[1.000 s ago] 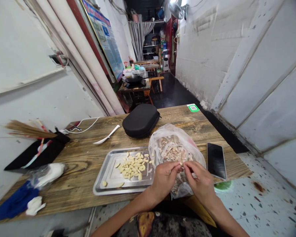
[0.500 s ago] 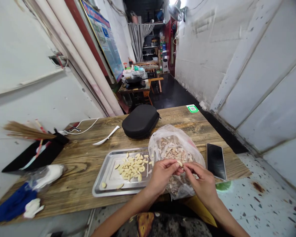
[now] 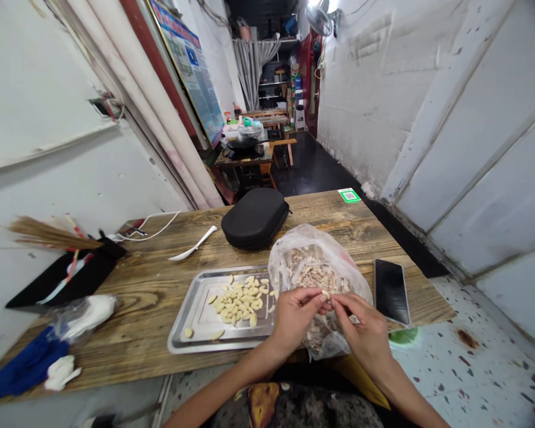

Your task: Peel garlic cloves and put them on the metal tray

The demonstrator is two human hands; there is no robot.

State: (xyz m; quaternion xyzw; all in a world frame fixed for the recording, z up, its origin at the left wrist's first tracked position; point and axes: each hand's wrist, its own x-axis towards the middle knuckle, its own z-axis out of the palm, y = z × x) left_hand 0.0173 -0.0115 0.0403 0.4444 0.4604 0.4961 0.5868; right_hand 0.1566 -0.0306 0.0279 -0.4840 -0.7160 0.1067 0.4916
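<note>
My left hand (image 3: 296, 315) and my right hand (image 3: 361, 328) meet over a clear plastic bag (image 3: 314, 261) full of garlic skins. Both pinch a small pale garlic clove (image 3: 326, 294) between their fingertips. Left of the bag lies a metal tray (image 3: 196, 324) with a heap of peeled cloves (image 3: 238, 297) in its middle. The tray and bag rest on a wooden table (image 3: 151, 291).
A black phone (image 3: 390, 289) lies right of the bag near the table's edge. Behind the tray are a black zip case (image 3: 254, 217), a white spoon (image 3: 194, 245) and a white cable (image 3: 154, 224). At the left lie bamboo skewers (image 3: 44, 235), a black pouch (image 3: 66, 276) and blue cloth (image 3: 24, 365).
My fingers have shifted slightly on the clove, working at it over the bag. The hands stay in the same place and nothing else has moved.
</note>
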